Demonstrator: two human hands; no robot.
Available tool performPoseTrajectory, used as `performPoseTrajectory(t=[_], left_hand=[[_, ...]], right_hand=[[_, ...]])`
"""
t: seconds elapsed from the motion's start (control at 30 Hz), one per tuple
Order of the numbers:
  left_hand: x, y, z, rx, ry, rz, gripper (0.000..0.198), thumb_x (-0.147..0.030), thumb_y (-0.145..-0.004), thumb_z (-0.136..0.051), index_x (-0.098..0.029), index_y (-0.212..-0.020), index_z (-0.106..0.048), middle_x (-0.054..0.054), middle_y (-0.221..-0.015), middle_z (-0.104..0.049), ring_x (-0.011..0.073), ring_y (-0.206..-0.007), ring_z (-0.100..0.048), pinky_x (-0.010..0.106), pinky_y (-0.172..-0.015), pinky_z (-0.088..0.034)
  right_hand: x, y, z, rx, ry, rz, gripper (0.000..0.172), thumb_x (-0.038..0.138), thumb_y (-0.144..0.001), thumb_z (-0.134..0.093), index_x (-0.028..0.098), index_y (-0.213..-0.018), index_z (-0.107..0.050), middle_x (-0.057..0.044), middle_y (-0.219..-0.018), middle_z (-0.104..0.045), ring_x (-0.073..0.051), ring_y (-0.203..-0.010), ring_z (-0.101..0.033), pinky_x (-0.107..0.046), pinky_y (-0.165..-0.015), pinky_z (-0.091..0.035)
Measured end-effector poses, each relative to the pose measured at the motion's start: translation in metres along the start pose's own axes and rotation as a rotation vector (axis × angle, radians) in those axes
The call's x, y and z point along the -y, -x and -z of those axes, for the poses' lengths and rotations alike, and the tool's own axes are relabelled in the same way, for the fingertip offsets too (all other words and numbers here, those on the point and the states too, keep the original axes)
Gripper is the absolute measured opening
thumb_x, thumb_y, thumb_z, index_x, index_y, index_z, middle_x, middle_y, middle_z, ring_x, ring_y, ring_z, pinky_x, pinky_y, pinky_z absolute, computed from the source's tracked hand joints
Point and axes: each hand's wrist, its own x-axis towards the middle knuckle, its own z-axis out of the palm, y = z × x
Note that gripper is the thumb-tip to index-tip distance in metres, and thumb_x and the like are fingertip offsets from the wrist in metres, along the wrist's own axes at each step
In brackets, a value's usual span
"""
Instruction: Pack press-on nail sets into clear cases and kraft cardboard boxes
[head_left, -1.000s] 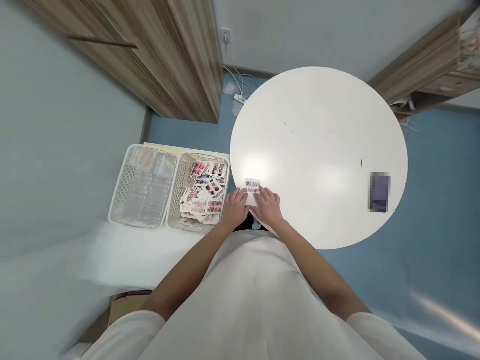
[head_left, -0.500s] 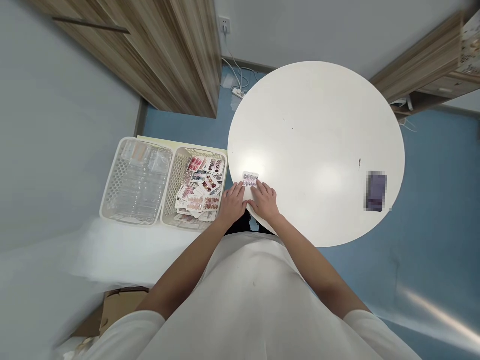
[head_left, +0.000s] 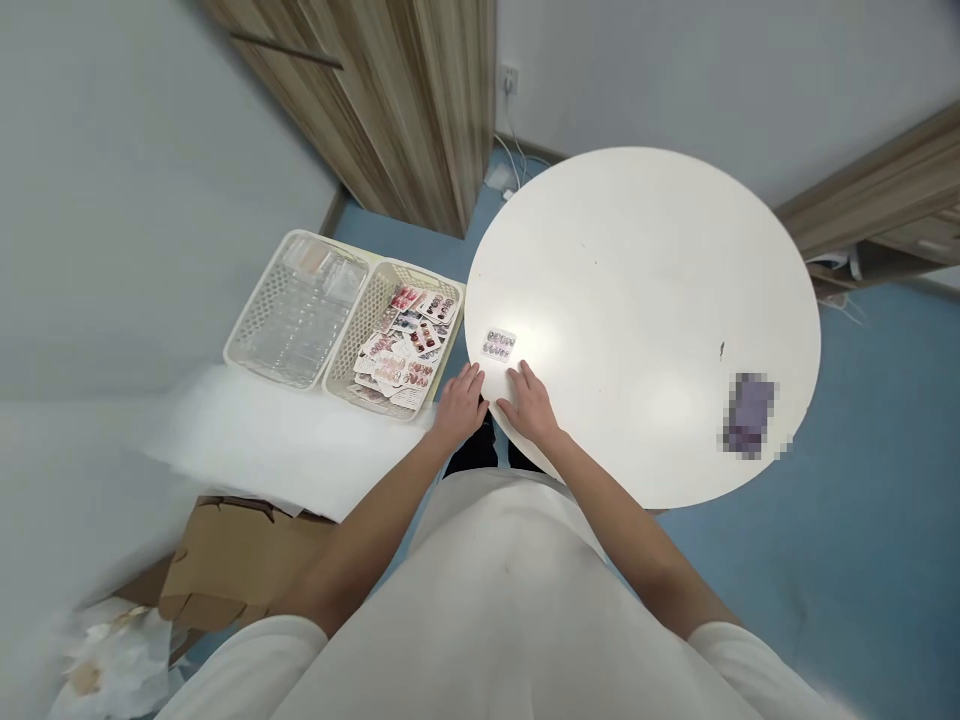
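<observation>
A small card of press-on nails (head_left: 499,344) lies on the round white table (head_left: 645,300) near its left front edge. My left hand (head_left: 459,404) and my right hand (head_left: 528,404) rest side by side at the table's edge just below the card, fingers stretched flat and holding nothing. Neither hand touches the card. To the left, a white mesh basket (head_left: 360,340) holds several nail cards, and a second basket (head_left: 300,310) beside it holds clear plastic cases.
A blurred purple object (head_left: 746,416) sits at the table's right side. White foam sheet (head_left: 270,450) lies under the baskets, with a cardboard box (head_left: 240,560) below. A wooden cabinet (head_left: 405,110) stands behind, with cables on the blue floor.
Both hands have drawn back from the nail card, which now lies free on the table. The view has swung, showing more of the box and foam at the left.
</observation>
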Motion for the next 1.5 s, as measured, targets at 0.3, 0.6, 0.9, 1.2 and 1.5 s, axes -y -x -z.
performPoseTrajectory(t=[0.3,0.6,0.9,1.2,1.5], left_hand=[[-0.037,0.059,-0.015,-0.054,0.025,0.147,0.045,-0.029,-0.080,-0.042,-0.014,-0.123,-0.040,0.013,-0.134,-0.038,0.0251,-0.127,-0.028,0.041,-0.097,-0.031],[-0.035,0.095,0.005,-0.061,0.145,0.234,0.042,-0.032,-0.080,-0.043,-0.016,-0.119,-0.045,0.012,-0.126,-0.047,0.0244,-0.117,-0.042,0.040,-0.094,-0.036],[0.003,0.151,0.047,-0.176,0.267,0.349,0.040,-0.036,-0.078,-0.046,-0.020,-0.114,-0.049,0.008,-0.116,-0.055,0.0236,-0.106,-0.051,0.035,-0.088,-0.039],[0.054,0.170,0.072,-0.269,0.301,0.376,0.041,-0.037,-0.079,-0.045,-0.016,-0.114,-0.050,0.010,-0.114,-0.056,0.0224,-0.105,-0.052,0.035,-0.090,-0.039],[0.085,0.118,0.094,-0.376,0.486,0.400,0.042,-0.039,-0.076,-0.049,-0.017,-0.112,-0.052,0.009,-0.112,-0.057,0.0227,-0.103,-0.053,0.036,-0.089,-0.042]], right_hand=[[-0.014,0.052,0.003,0.146,-0.073,0.056,0.058,0.032,-0.080,-0.044,0.017,-0.132,-0.024,-0.013,-0.142,-0.017,-0.025,-0.129,-0.023,-0.040,-0.095,-0.034],[0.004,0.066,0.006,0.210,-0.026,0.204,0.056,0.028,-0.079,-0.046,0.021,-0.131,-0.027,-0.013,-0.136,-0.029,-0.023,-0.118,-0.041,-0.036,-0.086,-0.042],[0.077,0.047,-0.021,0.328,-0.060,0.487,0.052,0.027,-0.077,-0.050,0.021,-0.127,-0.036,-0.011,-0.125,-0.045,-0.020,-0.092,-0.057,-0.035,-0.077,-0.047],[0.133,0.020,-0.019,0.324,-0.053,0.515,0.048,0.026,-0.078,-0.050,0.020,-0.124,-0.039,-0.010,-0.123,-0.046,-0.016,-0.084,-0.058,-0.031,-0.077,-0.046],[0.142,-0.044,-0.001,0.245,-0.041,0.455,0.044,0.033,-0.079,-0.046,0.019,-0.121,-0.043,-0.011,-0.118,-0.050,-0.018,-0.087,-0.058,-0.033,-0.076,-0.046]])
